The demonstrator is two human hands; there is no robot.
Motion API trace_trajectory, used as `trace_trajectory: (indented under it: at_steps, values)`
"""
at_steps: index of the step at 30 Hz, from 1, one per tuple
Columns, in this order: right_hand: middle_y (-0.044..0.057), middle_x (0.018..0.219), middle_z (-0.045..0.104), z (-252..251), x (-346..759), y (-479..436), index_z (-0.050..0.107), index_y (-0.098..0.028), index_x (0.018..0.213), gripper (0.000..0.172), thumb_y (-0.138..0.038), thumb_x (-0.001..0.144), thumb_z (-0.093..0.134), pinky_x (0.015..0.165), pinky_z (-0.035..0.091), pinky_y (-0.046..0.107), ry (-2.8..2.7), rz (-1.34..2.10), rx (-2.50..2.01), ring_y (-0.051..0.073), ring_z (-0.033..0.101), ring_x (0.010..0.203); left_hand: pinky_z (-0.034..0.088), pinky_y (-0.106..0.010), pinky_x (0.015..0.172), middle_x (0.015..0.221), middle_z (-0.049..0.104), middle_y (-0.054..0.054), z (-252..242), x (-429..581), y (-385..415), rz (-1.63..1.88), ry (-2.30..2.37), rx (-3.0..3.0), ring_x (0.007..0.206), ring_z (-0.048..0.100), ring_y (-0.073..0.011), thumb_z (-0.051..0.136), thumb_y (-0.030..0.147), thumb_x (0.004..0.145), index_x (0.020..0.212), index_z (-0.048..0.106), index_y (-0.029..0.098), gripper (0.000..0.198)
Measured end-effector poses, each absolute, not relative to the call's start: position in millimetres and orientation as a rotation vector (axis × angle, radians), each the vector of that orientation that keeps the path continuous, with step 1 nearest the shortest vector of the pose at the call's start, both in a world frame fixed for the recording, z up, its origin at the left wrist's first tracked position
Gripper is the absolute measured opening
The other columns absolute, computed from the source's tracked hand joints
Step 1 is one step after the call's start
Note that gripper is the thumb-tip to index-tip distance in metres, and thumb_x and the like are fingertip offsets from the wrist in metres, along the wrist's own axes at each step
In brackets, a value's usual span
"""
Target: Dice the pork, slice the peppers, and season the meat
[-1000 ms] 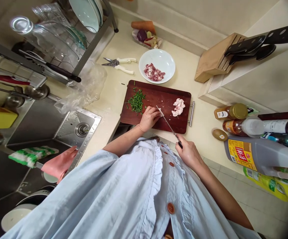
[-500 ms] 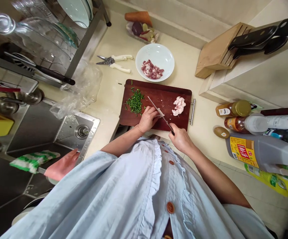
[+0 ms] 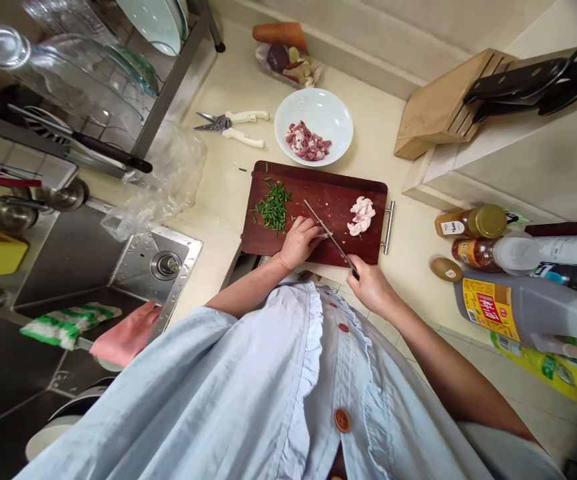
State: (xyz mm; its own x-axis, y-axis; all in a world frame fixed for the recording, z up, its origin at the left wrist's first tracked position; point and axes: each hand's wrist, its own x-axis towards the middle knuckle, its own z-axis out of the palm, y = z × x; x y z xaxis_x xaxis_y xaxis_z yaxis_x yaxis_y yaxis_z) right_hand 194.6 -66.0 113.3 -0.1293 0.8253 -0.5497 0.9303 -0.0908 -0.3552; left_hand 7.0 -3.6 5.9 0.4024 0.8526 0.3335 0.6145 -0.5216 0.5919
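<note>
My right hand is closed round the handle of a kitchen knife, its blade slanting across the dark red cutting board. Close to the blade's left side, the bent fingers of my left hand press a pale piece of meat onto the board; much of that piece is hidden. Chopped green pieces lie in a heap at the board's left. A small pile of pale, fatty meat pieces sits at its right end.
Behind the board stands a white bowl with cut red meat. Kitchen shears and a plastic bag lie left, before the sink. A knife block and several bottles, including a large jug, stand right.
The knife and my right hand have shifted slightly right, away from my left fingers. My left hand still holds the pale meat. The whole view has moved a little.
</note>
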Motion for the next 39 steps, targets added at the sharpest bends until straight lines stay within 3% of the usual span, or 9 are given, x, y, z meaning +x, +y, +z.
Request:
trace_trajectory:
  at_steps: [11, 23, 28, 39]
  values:
    - [0.008, 0.085, 0.073, 100.1, 189.2, -67.9, 0.058, -0.017, 0.123, 0.039, -0.020, 0.087, 0.044, 0.066, 0.042, 0.026, 2.041, -0.973, 2.008, 0.022, 0.066, 0.075, 0.044, -0.036, 0.081, 0.085, 0.059, -0.006, 2.0, 7.3, -3.1, 0.851, 1.268, 2.269, 0.088, 0.050, -0.0220, 0.055, 0.029, 0.092, 0.089, 0.068, 0.019, 0.017]
    - [0.010, 0.089, 0.072, 98.5, 199.5, -93.6, 0.057, -0.016, 0.125, 0.041, -0.018, 0.086, 0.045, 0.069, 0.043, 0.027, 2.011, -0.879, 2.024, 0.023, 0.067, 0.082, 0.045, -0.038, 0.083, 0.093, 0.061, -0.009, -0.2, 6.8, -4.6, 0.901, 1.271, 2.291, 0.091, 0.050, -0.0228, 0.058, 0.026, 0.089, 0.087, 0.068, 0.017, 0.013]
    - [0.006, 0.080, 0.070, 102.3, 196.6, -72.4, 0.062, -0.018, 0.114, 0.033, -0.022, 0.086, 0.045, 0.067, 0.043, 0.025, 2.071, -1.000, 2.067, 0.020, 0.064, 0.074, 0.045, -0.037, 0.081, 0.092, 0.063, -0.008, 7.2, 5.6, -6.9, 0.971, 1.232, 2.245, 0.087, 0.051, -0.0210, 0.058, 0.031, 0.090, 0.089, 0.066, 0.017, 0.016]
    - [0.004, 0.071, 0.067, 138.9, 209.5, -105.4, 0.061, -0.018, 0.121, 0.042, -0.023, 0.084, 0.042, 0.060, 0.038, 0.024, 2.065, -1.027, 2.025, 0.019, 0.061, 0.065, 0.046, -0.035, 0.077, 0.083, 0.059, -0.006, 4.8, 6.9, -6.9, 0.983, 1.282, 2.244, 0.085, 0.051, -0.0201, 0.056, 0.016, 0.086, 0.081, 0.065, 0.019, 0.010]
